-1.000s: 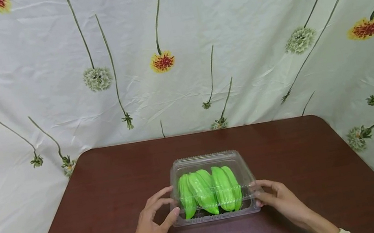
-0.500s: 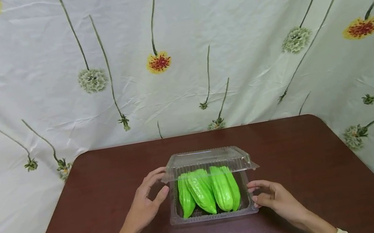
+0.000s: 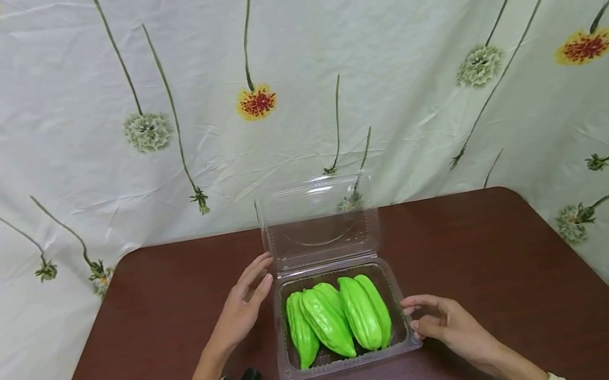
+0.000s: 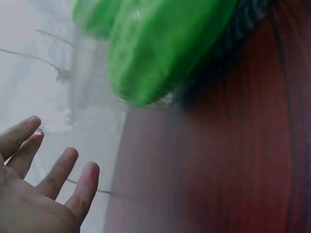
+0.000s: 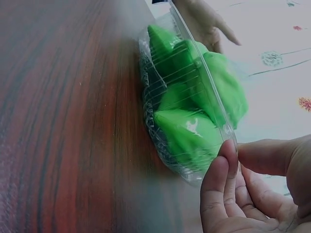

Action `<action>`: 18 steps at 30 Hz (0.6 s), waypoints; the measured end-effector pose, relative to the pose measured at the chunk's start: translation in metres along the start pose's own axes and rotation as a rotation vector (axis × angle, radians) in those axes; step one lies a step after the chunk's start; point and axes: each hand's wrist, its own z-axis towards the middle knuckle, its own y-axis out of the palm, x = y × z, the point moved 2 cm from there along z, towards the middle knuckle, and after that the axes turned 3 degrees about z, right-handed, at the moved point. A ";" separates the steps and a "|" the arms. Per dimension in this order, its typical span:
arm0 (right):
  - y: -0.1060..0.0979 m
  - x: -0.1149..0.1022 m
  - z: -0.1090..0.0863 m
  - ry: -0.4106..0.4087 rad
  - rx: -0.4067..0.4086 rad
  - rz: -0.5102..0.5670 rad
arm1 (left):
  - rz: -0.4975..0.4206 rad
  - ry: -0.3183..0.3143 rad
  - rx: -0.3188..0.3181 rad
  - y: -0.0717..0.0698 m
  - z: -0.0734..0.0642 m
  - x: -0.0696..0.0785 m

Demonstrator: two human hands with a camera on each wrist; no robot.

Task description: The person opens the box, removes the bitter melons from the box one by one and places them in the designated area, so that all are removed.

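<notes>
Right hand [image 3: 455,329]'s pinching the clear rectangular plastic box [image 3: 352,364], left hand [image 3: 237,312]'s loose, clear lid [image 3: 322,241]'s up so opening looks done, ridged green pods [image 3: 327,324] untouched.

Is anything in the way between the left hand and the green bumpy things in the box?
Only the left side of the clear box stands between the left hand and the green things. The lid stands open at the far side, so nothing visible covers them from above.
</notes>
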 end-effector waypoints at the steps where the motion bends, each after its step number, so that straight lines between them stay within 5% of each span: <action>1: 0.000 0.000 0.000 0.011 0.001 -0.007 | -0.007 -0.018 -0.001 0.000 0.000 -0.003; 9: -0.002 0.002 -0.004 0.043 -0.028 -0.020 | -0.045 -0.144 -0.064 0.005 -0.005 -0.024; 18: 0.000 0.001 -0.005 0.047 -0.028 -0.019 | -0.061 -0.177 -0.077 0.008 -0.008 -0.025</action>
